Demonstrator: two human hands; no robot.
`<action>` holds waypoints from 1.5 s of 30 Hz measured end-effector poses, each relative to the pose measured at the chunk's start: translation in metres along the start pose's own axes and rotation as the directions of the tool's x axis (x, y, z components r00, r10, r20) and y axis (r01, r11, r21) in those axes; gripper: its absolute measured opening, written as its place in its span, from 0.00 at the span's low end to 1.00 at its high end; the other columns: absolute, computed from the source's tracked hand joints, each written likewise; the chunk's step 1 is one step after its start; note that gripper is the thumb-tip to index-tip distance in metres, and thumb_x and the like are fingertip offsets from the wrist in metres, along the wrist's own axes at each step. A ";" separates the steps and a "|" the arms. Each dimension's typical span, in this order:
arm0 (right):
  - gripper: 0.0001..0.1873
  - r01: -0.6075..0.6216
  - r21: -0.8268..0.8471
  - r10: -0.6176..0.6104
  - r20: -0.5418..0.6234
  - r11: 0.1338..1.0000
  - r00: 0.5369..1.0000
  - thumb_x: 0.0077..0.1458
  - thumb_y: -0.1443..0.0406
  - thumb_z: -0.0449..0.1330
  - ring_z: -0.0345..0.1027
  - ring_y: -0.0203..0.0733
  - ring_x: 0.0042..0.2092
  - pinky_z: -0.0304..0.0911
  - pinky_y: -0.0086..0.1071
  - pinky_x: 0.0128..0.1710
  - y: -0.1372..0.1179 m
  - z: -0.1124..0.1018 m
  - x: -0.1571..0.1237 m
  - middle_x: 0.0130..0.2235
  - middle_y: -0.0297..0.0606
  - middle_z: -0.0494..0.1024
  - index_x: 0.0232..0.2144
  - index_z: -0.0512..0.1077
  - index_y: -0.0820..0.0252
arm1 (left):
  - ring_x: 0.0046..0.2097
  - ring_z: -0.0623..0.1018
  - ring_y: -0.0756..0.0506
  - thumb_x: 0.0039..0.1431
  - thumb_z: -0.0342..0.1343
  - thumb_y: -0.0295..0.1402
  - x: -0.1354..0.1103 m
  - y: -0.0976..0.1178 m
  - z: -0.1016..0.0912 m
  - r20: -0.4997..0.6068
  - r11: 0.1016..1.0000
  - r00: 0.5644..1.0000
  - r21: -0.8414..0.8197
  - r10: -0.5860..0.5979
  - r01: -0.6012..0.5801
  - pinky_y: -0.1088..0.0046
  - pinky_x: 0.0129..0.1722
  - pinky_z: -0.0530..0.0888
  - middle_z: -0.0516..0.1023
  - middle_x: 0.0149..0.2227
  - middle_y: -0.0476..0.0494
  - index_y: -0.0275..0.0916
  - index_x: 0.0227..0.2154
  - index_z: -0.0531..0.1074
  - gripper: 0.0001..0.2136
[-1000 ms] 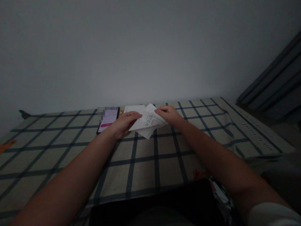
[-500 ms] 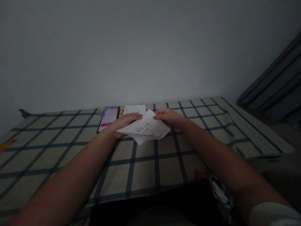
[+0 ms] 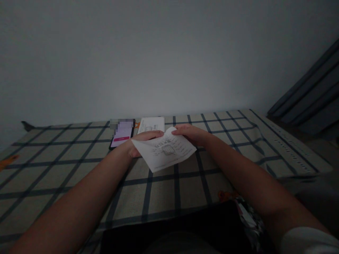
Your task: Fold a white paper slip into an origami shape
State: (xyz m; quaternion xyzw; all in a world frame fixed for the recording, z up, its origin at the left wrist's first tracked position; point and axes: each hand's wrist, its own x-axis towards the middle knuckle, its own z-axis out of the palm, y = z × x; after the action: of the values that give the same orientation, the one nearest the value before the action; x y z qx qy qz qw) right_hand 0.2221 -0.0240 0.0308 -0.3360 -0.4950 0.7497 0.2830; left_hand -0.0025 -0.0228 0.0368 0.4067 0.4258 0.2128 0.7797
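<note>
Here, left hand (image 3: 137,144) and right hand (image 3: 192,134) pinch the printed sheet (image 3: 165,152) by its far edge (print angled toward the holder's eyes), phone (image 3: 122,135) lying beyond.

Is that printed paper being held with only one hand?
No, the left hand and the right hand both grip the top edge of the printed paper.

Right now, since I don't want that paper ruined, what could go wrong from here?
1. The printed sheet is held only along its upper edge by the left hand and the right hand; pulling them apart might tear or crease it.
2. The phone lies on the checked cloth just beyond the left hand, beside a white card; a careless sweep could knock either.
</note>
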 end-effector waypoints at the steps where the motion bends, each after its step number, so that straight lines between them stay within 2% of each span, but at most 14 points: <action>1: 0.08 -0.005 -0.012 0.005 -0.022 1.000 1.000 0.50 0.66 0.64 0.76 0.41 0.30 0.73 0.33 0.30 0.001 -0.001 0.001 0.32 0.37 0.80 0.35 0.72 0.61 | 0.32 0.80 0.45 0.51 0.64 0.32 0.000 -0.001 0.000 0.006 1.000 1.000 0.002 0.015 -0.015 0.70 0.34 0.77 0.82 0.34 0.41 0.35 0.37 0.76 0.11; 5: 0.04 -0.030 -0.144 0.008 -0.151 0.989 0.988 0.50 0.67 0.63 0.75 0.39 0.28 0.70 0.29 0.25 0.005 -0.007 0.005 0.28 0.34 0.78 0.29 0.70 0.60 | 0.31 0.78 0.47 0.49 0.67 0.36 0.002 -0.007 -0.002 -0.031 0.977 0.991 0.177 0.130 -0.122 0.74 0.31 0.75 0.81 0.32 0.44 0.36 0.33 0.77 0.10; 9: 0.06 -0.089 -0.200 0.053 -0.178 0.976 0.983 0.48 0.67 0.64 0.73 0.39 0.26 0.67 0.29 0.22 0.008 -0.005 0.006 0.26 0.34 0.77 0.26 0.68 0.58 | 0.28 0.77 0.48 0.48 0.68 0.39 0.003 -0.010 -0.005 -0.056 0.928 0.984 0.345 0.168 -0.139 0.76 0.27 0.71 0.81 0.30 0.46 0.39 0.32 0.79 0.11; 14: 0.04 -0.059 -0.206 0.014 -0.216 0.977 0.976 0.49 0.67 0.63 0.72 0.40 0.24 0.66 0.30 0.21 0.007 0.001 0.005 0.25 0.34 0.76 0.27 0.70 0.56 | 0.28 0.77 0.48 0.48 0.67 0.38 -0.004 -0.002 0.000 -0.108 0.822 0.938 0.523 0.328 -0.227 0.77 0.25 0.70 0.81 0.29 0.46 0.41 0.30 0.81 0.08; 20: 0.04 -0.004 -0.185 -0.025 -0.157 0.983 0.987 0.49 0.68 0.63 0.72 0.39 0.25 0.66 0.29 0.21 0.005 0.001 0.002 0.26 0.35 0.77 0.26 0.71 0.58 | 0.27 0.77 0.48 0.46 0.68 0.36 -0.009 0.002 0.003 -0.133 0.791 0.915 0.560 0.382 -0.249 0.77 0.25 0.70 0.81 0.27 0.46 0.41 0.27 0.81 0.06; 23: 0.03 0.063 -0.132 -0.081 -0.134 0.989 0.988 0.49 0.67 0.64 0.73 0.39 0.27 0.68 0.30 0.24 0.007 0.001 0.003 0.28 0.36 0.78 0.30 0.73 0.59 | 0.30 0.79 0.46 0.43 0.70 0.36 -0.006 0.000 0.001 -0.173 0.843 0.909 0.469 0.378 -0.261 0.74 0.28 0.73 0.83 0.30 0.43 0.40 0.28 0.81 0.08; 27: 0.10 0.176 -0.106 -0.185 -0.084 0.979 0.979 0.48 0.63 0.67 0.74 0.38 0.29 0.69 0.30 0.26 0.010 0.000 0.005 0.31 0.36 0.79 0.34 0.73 0.60 | 0.30 0.79 0.46 0.42 0.71 0.35 -0.005 0.002 0.001 -0.194 0.874 0.901 0.386 0.389 -0.294 0.72 0.30 0.74 0.82 0.30 0.42 0.38 0.30 0.81 0.11; 31: 0.18 0.316 -0.151 -0.333 -0.102 0.937 0.938 0.46 0.56 0.70 0.72 0.36 0.31 0.68 0.30 0.30 0.008 0.004 0.006 0.32 0.34 0.77 0.34 0.70 0.59 | 0.28 0.76 0.48 0.44 0.69 0.38 -0.008 0.006 0.003 -0.212 0.779 0.809 0.480 0.548 -0.402 0.74 0.27 0.70 0.80 0.28 0.45 0.38 0.31 0.79 0.12; 35: 0.18 0.498 -0.348 -0.571 -0.148 0.794 0.808 0.49 0.52 0.68 0.68 0.35 0.33 0.66 0.29 0.34 0.000 0.012 0.002 0.32 0.34 0.74 0.33 0.70 0.58 | 0.30 0.75 0.49 0.50 0.66 0.42 -0.011 0.003 0.007 -0.170 0.499 0.570 0.714 0.804 -0.491 0.74 0.31 0.69 0.79 0.30 0.46 0.38 0.32 0.78 0.12; 36: 0.17 0.537 -0.440 -0.645 -0.137 0.719 0.752 0.49 0.53 0.68 0.66 0.35 0.33 0.64 0.29 0.34 -0.002 0.014 0.000 0.31 0.33 0.73 0.32 0.70 0.58 | 0.31 0.75 0.49 0.51 0.65 0.42 -0.012 0.002 0.009 -0.158 0.438 0.505 0.744 0.848 -0.504 0.74 0.32 0.70 0.79 0.31 0.46 0.38 0.32 0.78 0.12; 37: 0.16 0.546 -0.548 -0.706 -0.119 0.633 0.698 0.50 0.53 0.68 0.63 0.34 0.32 0.62 0.28 0.33 -0.003 0.016 -0.002 0.30 0.32 0.70 0.31 0.71 0.58 | 0.32 0.75 0.48 0.52 0.64 0.42 -0.013 0.001 0.012 -0.149 0.404 0.468 0.759 0.871 -0.511 0.74 0.33 0.70 0.80 0.33 0.46 0.38 0.33 0.78 0.12; 39: 0.14 0.521 -0.689 -0.777 -0.099 0.504 0.621 0.53 0.53 0.65 0.59 0.35 0.31 0.59 0.29 0.32 -0.005 0.017 -0.006 0.29 0.32 0.67 0.30 0.71 0.57 | 0.34 0.76 0.47 0.53 0.63 0.42 -0.015 -0.002 0.017 -0.153 0.387 0.443 0.771 0.883 -0.506 0.73 0.34 0.71 0.80 0.33 0.45 0.39 0.34 0.78 0.12; 40: 0.14 0.505 -0.730 -0.789 -0.077 0.461 0.609 0.54 0.53 0.64 0.58 0.35 0.31 0.59 0.29 0.32 -0.004 0.017 -0.007 0.28 0.32 0.66 0.30 0.71 0.57 | 0.34 0.76 0.47 0.53 0.63 0.42 -0.015 -0.003 0.019 -0.163 0.397 0.445 0.767 0.880 -0.504 0.73 0.34 0.71 0.81 0.33 0.45 0.39 0.34 0.78 0.12; 45: 0.13 0.498 -0.812 -0.784 0.084 0.304 0.615 0.59 0.54 0.60 0.59 0.34 0.30 0.58 0.30 0.32 0.002 0.013 -0.004 0.29 0.33 0.68 0.33 0.71 0.58 | 0.34 0.77 0.47 0.54 0.62 0.42 -0.012 -0.007 0.022 -0.182 0.403 0.443 0.779 0.878 -0.480 0.73 0.35 0.72 0.82 0.33 0.45 0.38 0.35 0.79 0.12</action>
State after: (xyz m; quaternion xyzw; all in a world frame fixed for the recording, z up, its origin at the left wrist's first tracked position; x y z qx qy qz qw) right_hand 0.2140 -0.0352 0.0332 -0.3107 -0.8012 0.2092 0.4666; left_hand 0.0094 -0.0454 0.0442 0.6975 0.4611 0.4859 0.2545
